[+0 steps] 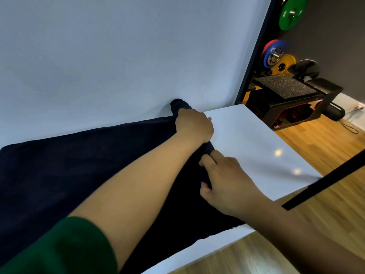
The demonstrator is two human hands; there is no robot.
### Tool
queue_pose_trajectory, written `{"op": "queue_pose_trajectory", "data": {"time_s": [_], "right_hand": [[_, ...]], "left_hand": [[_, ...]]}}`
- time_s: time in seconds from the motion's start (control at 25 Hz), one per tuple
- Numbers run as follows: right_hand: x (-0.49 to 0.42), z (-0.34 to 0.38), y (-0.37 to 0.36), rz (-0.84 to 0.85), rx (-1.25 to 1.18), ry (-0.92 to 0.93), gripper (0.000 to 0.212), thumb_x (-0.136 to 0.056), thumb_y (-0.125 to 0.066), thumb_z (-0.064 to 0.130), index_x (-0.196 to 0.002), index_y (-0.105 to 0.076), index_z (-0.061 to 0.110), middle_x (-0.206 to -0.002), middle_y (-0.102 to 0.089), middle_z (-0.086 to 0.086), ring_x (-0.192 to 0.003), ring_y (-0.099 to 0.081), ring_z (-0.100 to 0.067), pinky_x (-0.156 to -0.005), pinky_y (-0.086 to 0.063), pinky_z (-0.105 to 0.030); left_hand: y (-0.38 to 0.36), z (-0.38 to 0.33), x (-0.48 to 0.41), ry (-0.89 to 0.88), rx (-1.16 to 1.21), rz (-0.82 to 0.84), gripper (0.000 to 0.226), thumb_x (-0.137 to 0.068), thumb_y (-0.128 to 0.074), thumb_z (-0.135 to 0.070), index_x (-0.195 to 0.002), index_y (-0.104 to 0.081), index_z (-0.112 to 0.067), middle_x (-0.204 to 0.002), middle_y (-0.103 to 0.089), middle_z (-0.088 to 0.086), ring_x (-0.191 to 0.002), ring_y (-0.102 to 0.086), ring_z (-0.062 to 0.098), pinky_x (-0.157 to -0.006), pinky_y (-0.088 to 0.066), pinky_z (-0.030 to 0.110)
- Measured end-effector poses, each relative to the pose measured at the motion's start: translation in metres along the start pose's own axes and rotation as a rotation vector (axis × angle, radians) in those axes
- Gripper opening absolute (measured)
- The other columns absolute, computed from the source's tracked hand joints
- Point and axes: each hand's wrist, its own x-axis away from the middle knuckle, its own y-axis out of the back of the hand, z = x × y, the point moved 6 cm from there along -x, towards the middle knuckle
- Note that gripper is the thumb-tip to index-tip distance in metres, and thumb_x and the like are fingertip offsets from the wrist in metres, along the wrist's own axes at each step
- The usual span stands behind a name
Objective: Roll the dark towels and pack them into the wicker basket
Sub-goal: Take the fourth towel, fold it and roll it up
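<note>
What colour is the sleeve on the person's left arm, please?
Dark green sleeve, seen in the head view.

Towel (83, 175) is seen as dark navy, plain, unpatterned. Surface (246, 139) is glossy white; wall (118, 56) pale grey-white. Left sleeve (65, 248) is dark green. Floor (325, 147) is honey-toned wood grain. Weight plates are coloured green (292, 15), blue-red (273, 54), yellow (283, 65).

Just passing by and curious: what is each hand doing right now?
Left hand: closed on the rolled end of the dark towel.
Right hand: fingers curled, pressing on the same roll.
</note>
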Motion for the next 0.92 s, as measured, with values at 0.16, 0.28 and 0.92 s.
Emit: {"op": "queue_pose_trajectory", "data": {"time_s": [0.16,0.28,0.92], "right_hand": [[0.005,0.007,-0.010,-0.162,0.082,0.068,0.028,-0.068,-0.066,0.021,-0.092,-0.055,0.012,-0.087,-0.052,-0.007,-0.072,-0.034,-0.017,-0.068,-0.052,-0.037],[0.022,-0.005,-0.014,-0.152,0.070,-0.044,0.056,-0.072,-0.056,0.032,-0.124,-0.058,0.015,-0.112,-0.053,-0.007,-0.099,-0.050,-0.025,-0.075,-0.056,-0.035],[0.059,-0.013,0.018,-0.269,-0.119,-0.029,0.024,-0.094,-0.057,0.039,-0.100,-0.077,0.026,-0.101,-0.065,0.011,-0.088,-0.056,-0.015,-0.068,-0.048,-0.019]], "left_hand": [[-0.016,0.021,-0.013,0.213,0.229,0.052,0.037,-0.093,-0.049,-0.026,-0.123,-0.040,-0.007,-0.120,-0.041,0.009,-0.104,-0.047,0.025,-0.077,-0.041,0.029],[-0.020,0.038,-0.016,0.310,0.338,0.089,0.045,-0.095,-0.045,-0.020,-0.132,-0.034,0.004,-0.137,-0.034,0.018,-0.114,-0.045,0.032,-0.076,-0.035,0.027],[0.004,0.028,0.003,0.129,0.035,-0.372,0.039,-0.084,-0.057,-0.006,-0.122,-0.050,-0.007,-0.124,-0.050,0.012,-0.110,-0.050,0.031,-0.083,-0.040,0.034]]}}
